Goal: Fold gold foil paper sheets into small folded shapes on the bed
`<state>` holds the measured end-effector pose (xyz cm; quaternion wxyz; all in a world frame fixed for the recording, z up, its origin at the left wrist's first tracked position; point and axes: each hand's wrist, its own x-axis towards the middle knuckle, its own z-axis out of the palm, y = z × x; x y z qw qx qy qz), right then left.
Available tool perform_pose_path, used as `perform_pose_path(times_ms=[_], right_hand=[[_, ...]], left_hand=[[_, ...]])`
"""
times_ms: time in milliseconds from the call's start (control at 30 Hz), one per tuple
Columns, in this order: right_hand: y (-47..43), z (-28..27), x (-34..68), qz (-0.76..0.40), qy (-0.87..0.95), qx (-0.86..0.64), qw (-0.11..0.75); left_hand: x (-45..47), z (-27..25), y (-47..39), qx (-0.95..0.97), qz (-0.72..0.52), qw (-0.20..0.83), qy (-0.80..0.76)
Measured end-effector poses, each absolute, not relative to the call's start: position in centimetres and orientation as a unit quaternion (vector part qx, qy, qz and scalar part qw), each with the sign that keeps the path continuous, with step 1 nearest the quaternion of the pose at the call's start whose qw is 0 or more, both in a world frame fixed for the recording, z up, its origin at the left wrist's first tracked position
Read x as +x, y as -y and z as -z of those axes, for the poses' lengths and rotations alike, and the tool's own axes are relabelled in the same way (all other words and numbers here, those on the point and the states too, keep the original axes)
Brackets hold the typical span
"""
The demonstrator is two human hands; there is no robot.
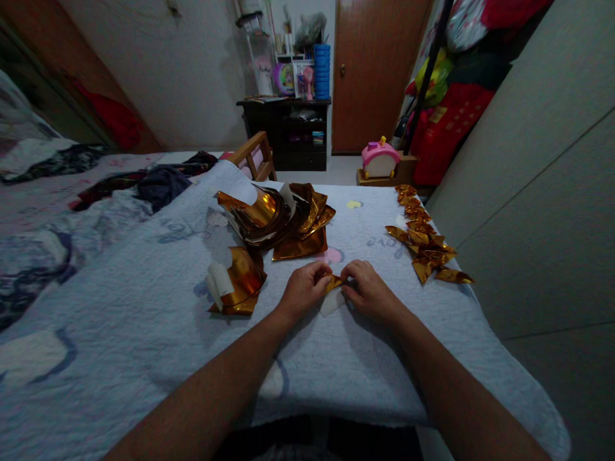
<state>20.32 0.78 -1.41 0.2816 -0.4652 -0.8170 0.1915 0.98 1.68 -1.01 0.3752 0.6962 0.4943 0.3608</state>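
Note:
Between my two hands, low over the cloth, is a sheet of gold foil paper [332, 283], partly rolled or folded, with its pale backing showing on the near side. My left hand [306, 287] pinches its left end with bent fingers. At the other end, my right hand [368, 289] grips it between thumb and fingers. My fingers cover both ends. Left of my left hand stands a small curled stack of gold foil sheets [244, 278]. A larger curled pile of foil sheets [269, 214] lies beyond it. Folded gold foil pieces [427, 246] are heaped to the right.
A light blue patterned cloth [192, 358] covers the table. Clothes [163, 186] and bedding lie to the left. Behind the table are a wooden chair [259, 153], a dark cabinet [288, 141] and a pink toy [380, 159]. A pale panel [542, 192] borders the right side.

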Motion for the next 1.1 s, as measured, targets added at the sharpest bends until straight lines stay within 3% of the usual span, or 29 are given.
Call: perform_pose_path(times_ms=[200, 467, 600, 900, 1100], right_hand=[[-0.8, 1.5, 20.6, -0.148, 0.818, -0.49, 0.262], [-0.7, 0.9, 20.4, -0.277, 0.736, -0.524, 0.326], [-0.6, 0.3, 20.2, -0.328, 0.751, -0.481, 0.312], [-0.3, 1.0, 19.6, -0.144, 0.807, -0.489, 0.298], [0.2, 0.2, 19.2, -0.118, 0.833, -0.475, 0.257]], left_hand=[[0.8, 1.3, -2.0, 0.666, -0.392, 0.386, -0.503], [1.0, 0.8, -1.9, 0.589, -0.427, 0.472, -0.497], [0.9, 0.7, -1.9, 0.563, -0.45, 0.476, -0.505], [1.2, 0.6, -2.1, 0.514, -0.479, 0.501, -0.505], [1.3, 0.7, -2.2, 0.562, -0.459, 0.45, -0.52]])
